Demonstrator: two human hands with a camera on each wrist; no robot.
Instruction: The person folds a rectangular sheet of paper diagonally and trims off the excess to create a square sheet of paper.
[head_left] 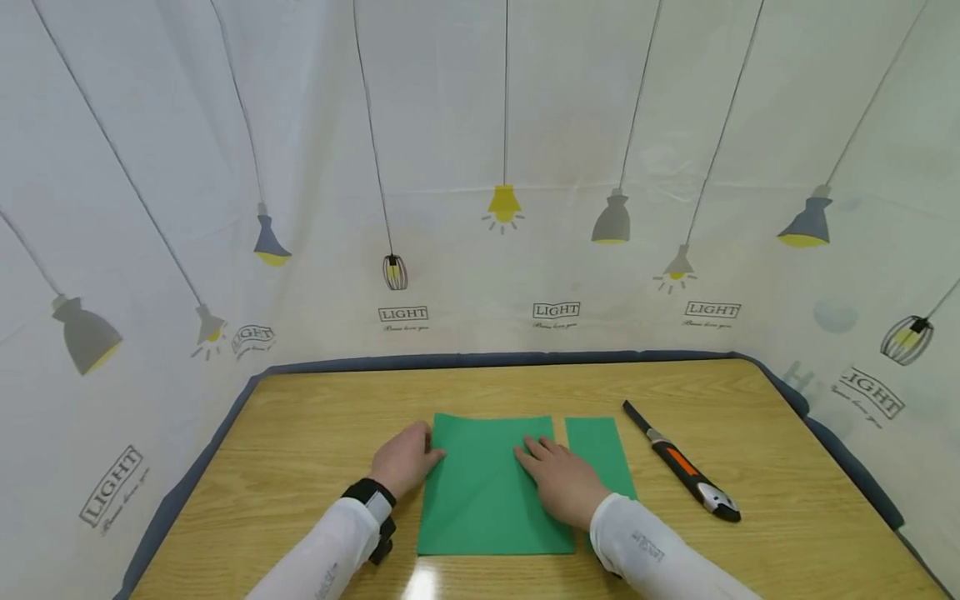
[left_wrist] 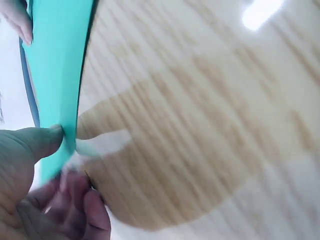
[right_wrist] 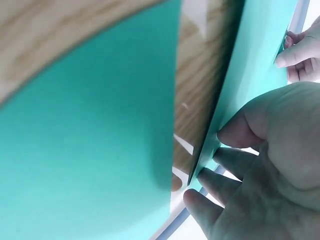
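A large square sheet of green paper (head_left: 487,508) lies on the wooden table, its top left corner slightly raised. At its left edge my left hand (head_left: 403,460) pinches the paper, thumb on top and the other fingers curled under the edge, as the left wrist view shows. My right hand (head_left: 564,482) rests on the right part of the sheet with its fingers spread. Under the right wrist lies a narrow green strip (head_left: 600,446), separated from the sheet by a thin gap of bare wood. The forearm hides part of this strip.
To the right of the strip lies a utility knife (head_left: 682,467) with a dark blade and a black and orange handle. The wooden table (head_left: 315,417) is bordered by a dark blue edge (head_left: 480,360). White lamp-print curtains (head_left: 480,100) hang around it.
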